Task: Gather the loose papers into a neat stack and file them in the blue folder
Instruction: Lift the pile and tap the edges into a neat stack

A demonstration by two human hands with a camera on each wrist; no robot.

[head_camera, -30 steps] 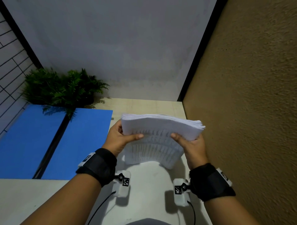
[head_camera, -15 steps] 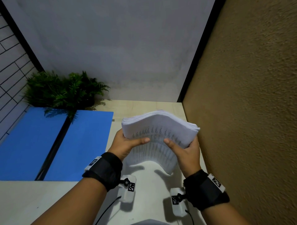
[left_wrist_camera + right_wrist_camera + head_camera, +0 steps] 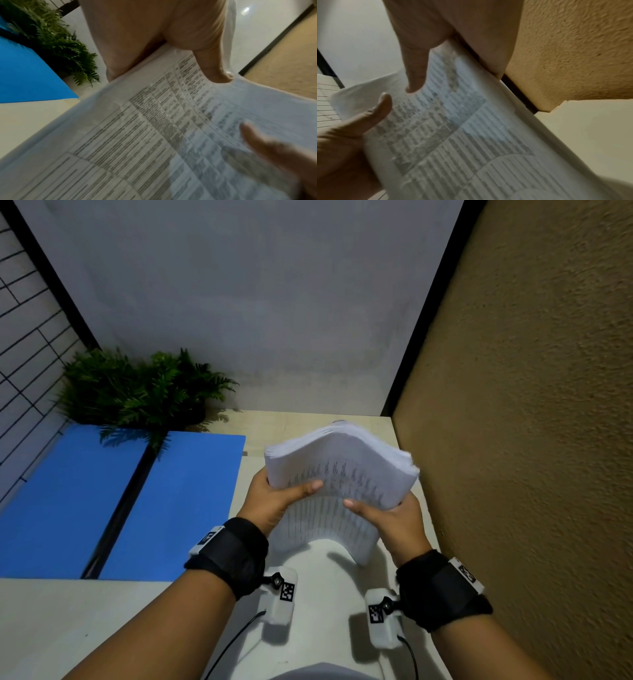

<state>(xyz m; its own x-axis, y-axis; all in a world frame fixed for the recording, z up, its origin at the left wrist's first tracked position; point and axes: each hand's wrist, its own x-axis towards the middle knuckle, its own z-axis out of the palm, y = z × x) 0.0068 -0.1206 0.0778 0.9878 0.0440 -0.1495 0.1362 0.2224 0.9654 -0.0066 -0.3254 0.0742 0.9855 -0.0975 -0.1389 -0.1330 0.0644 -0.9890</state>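
Paper stack (image 3: pixel 342 474) bows upward, gripped by left hand (image 3: pixel 274 501) and right hand (image 3: pixel 394 518).

Matt white printed paper stack (image 3: pixel 337 474); matt blue folder (image 3: pixel 171 501) (card or plastic, unclear); smooth pale wood-look table (image 3: pixel 68 621); rough tan plaster wall (image 3: pixel 531 405).

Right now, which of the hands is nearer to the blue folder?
Left. The left hand grips the paper stack beside the blue folder; the right hand grips its far side.
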